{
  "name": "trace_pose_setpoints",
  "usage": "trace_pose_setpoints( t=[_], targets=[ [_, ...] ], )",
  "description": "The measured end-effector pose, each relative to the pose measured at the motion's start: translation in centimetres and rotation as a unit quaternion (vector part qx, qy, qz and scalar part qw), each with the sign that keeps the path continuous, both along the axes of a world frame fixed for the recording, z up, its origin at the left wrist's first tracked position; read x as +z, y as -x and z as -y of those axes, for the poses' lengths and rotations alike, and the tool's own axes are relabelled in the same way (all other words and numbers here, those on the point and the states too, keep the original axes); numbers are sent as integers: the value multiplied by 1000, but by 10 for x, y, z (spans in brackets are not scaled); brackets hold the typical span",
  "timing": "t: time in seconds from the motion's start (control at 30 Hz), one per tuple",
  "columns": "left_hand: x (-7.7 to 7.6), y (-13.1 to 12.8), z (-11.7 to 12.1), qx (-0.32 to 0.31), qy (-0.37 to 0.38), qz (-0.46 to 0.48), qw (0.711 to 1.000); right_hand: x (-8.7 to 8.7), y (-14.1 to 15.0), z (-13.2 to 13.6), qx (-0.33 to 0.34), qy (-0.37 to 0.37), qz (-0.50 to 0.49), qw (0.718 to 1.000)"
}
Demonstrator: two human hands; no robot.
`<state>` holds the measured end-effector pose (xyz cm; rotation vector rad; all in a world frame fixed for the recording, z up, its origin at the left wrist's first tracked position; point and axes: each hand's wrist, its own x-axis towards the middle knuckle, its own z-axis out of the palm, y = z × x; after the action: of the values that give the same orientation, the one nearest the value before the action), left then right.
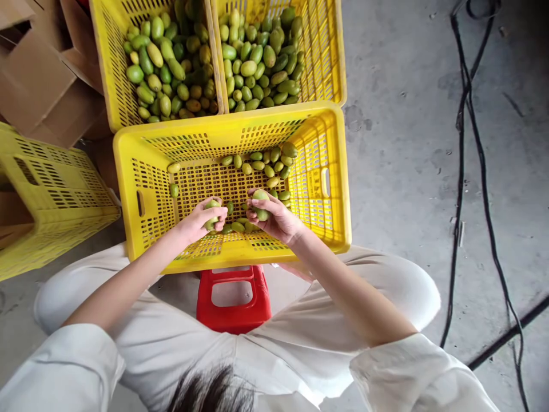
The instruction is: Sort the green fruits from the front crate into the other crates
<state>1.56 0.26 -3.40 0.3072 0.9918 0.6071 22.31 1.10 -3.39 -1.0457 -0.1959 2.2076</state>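
Just inside the near side of a yellow plastic crate (231, 257), my left hand (205, 217) is closed around a green mango (211, 214). To its right, my right hand (274, 216) grips another green mango (261, 205), fingers wrapped round it. The two hands are a short way apart. Several small green mangoes (269, 171) lie on the slotted crate floor, mostly at the far right. More fruit (238, 227) lies beneath and between my hands, partly hidden by them. Two single mangoes (174, 167) rest at the crate's left side.
Beyond stand two more yellow crates, left (104, 68) and right (338, 57), heaped with green and yellowish mangoes. Another yellow crate (64, 166) tilts at the left, near cardboard boxes (38, 80). A red plastic stool (234, 320) is below the near crate. Black cables (461, 131) cross the concrete floor.
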Motion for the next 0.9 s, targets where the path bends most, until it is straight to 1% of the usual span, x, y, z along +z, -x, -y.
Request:
trace_pose_setpoints(
  t=[0.1, 0.17, 0.23, 0.33, 0.43, 0.5, 0.6, 0.67, 0.73, 0.8, 0.83, 0.9],
  targets=[
    [-2, -2, 5, -51, -2, -7, 999, -4, 0, 2, 39, -3, 24, 999],
    [-3, -3, 5, -53, 1, -12, 999, -5, -2, 0, 58, 6, 23, 998],
    [-4, -2, 2, -20, 24, -4, 999, -3, -3, -3, 51, 14, 2, 999],
    [-3, -2, -4, 40, 49, 6, 998, 3, -5, -8, 7, 16, -20, 1000],
    [-2, -2, -5, 50, 38, -9, 998, 8, -6, -11, -31, 18, -20, 999],
    [-1, -3, -2, 30, 28, -24, 999, 8, -7, -11, -29, 31, -21, 999],
    [1, -3, 3, -28, 16, -31, 999, 5, -7, -8, -15, 48, -35, 998],
    [2, -3, 4, -61, 10, -27, 998, 3, -7, -6, -1, 46, -44, 998],
    [3, -2, 3, -73, 11, -28, 997, 1, -6, -4, 22, 42, -40, 998],
    [2, -2, 0, -58, 27, -26, 998, 0, -6, -5, 34, 39, -26, 998],
    [2, -1, -2, -41, 39, -22, 998, 1, -7, -6, 27, 37, -18, 999],
    [1, -1, -7, 12, 62, -10, 998, 3, -9, -10, -11, 36, -4, 999]
  ],
)
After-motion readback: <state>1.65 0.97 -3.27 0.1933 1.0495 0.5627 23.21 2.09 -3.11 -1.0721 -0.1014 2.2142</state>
